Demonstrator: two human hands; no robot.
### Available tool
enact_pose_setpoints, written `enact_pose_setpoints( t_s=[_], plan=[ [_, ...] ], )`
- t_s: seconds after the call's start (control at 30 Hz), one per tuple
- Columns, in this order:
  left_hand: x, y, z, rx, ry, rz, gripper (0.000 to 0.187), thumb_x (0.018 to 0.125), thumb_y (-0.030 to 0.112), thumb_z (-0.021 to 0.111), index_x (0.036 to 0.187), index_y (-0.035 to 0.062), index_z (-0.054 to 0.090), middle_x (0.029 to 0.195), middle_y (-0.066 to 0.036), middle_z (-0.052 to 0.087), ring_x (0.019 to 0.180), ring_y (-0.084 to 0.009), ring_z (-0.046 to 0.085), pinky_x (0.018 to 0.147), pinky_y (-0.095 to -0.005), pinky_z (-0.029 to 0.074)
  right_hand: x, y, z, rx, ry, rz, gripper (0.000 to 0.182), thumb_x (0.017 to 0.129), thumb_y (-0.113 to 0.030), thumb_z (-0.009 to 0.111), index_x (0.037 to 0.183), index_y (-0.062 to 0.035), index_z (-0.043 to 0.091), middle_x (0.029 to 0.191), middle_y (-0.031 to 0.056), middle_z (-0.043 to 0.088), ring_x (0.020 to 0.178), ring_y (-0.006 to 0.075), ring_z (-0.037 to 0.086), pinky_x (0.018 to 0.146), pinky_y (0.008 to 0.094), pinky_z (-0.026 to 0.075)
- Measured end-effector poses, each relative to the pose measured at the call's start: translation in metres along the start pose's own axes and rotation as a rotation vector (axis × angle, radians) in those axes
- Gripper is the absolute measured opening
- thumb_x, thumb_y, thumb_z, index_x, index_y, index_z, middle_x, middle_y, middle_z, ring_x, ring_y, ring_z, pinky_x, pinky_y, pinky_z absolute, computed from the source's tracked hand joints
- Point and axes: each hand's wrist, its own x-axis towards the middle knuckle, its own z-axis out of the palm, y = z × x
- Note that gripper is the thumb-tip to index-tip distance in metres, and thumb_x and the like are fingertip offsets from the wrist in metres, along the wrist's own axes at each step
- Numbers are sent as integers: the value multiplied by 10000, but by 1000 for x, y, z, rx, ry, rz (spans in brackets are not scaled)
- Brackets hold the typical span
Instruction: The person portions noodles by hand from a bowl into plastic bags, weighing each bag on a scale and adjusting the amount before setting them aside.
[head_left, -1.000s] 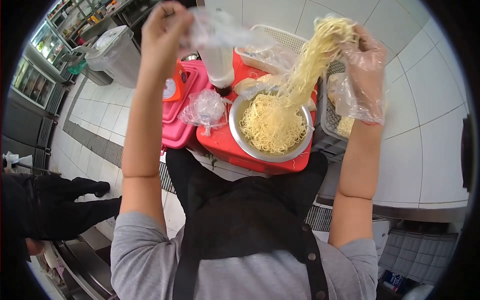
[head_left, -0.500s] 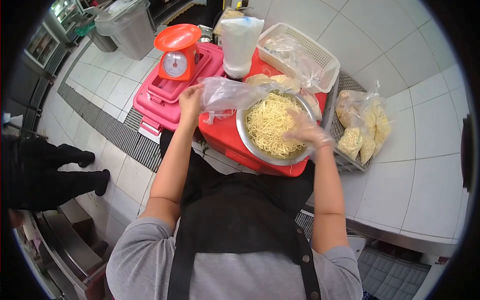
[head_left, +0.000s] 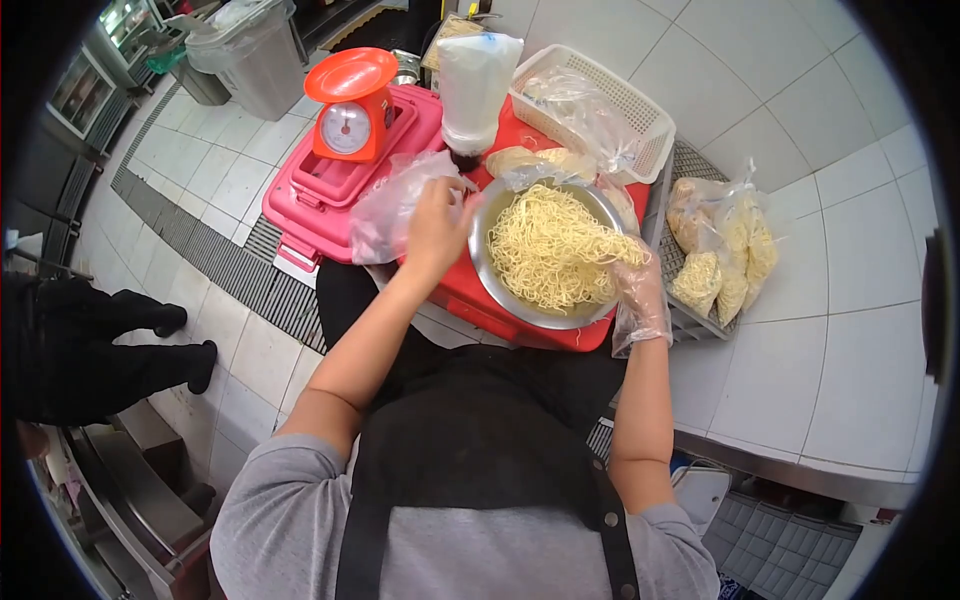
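Observation:
A steel bowl full of thin yellow noodles stands on a red lid in front of me. My right hand, in a clear plastic glove, closes on a bunch of noodles at the bowl's right rim. The bunch still trails into the heap. Just left of the bowl, my bare left hand has its fingers curled at a clear plastic bag, which hangs crumpled on the hand's left side. The fingertips are partly hidden.
An orange scale sits on a pink box. Behind the bowl are a bag-covered container and a white basket. Filled noodle bags lie in a crate at right. Another person's legs show at left.
My right hand has gone from over the noodles to the right rim, gathering a bunch. My left hand has shifted right toward the bowl, and the bag now hangs to its left.

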Motion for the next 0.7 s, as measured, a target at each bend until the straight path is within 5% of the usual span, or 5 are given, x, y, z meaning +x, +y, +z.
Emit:
enact_pose_setpoints(
  t_s=[0.13, 0.2, 0.37, 0.43, 0.7],
  plan=[
    [2, -54, 63, 197, 143, 163, 562, 858, 295, 820, 1132, -67, 489, 925, -234, 587, 876, -409, 597, 795, -480, 498, -1, -55, 9, 105, -63, -14, 388, 853, -61, 773, 1209, 44, 657, 1089, 84, 734, 945, 154, 688, 853, 299, 560],
    [11, -85, 79, -96, 181, -118, 496, 858, 233, 817, 1087, -63, 492, 946, -236, 581, 844, -377, 615, 768, -458, 509, 5, -95, 5, 67, -31, -45, 435, 833, 8, 772, 1244, 66, 643, 1089, 104, 744, 941, 164, 707, 867, 318, 576],
    [7, -86, 67, -164, 291, -39, 382, 828, 60, 786, 1041, -20, 478, 888, -202, 576, 740, -322, 625, 686, -414, 493, 19, -183, -3, 97, 80, -245, 367, 821, -60, 818, 1154, 42, 701, 1033, 89, 756, 909, 159, 712, 852, 316, 571],
    [3, -72, 51, -76, 189, -248, 364, 794, -33, 742, 1019, 6, 459, 874, -180, 563, 725, -305, 614, 679, -408, 493, 31, -203, -3, -96, 33, -286, 341, 833, -84, 813, 1137, 34, 713, 1019, 81, 757, 903, 158, 709, 838, 321, 566],
    [-4, -99, 39, -91, 225, -17, 377, 741, -28, 735, 1007, 31, 475, 845, -107, 555, 683, -223, 565, 620, -353, 493, 44, -288, -43, -143, 100, -440, 395, 852, -154, 813, 1171, 47, 697, 1045, 117, 746, 931, 197, 715, 878, 331, 573]
  ],
)
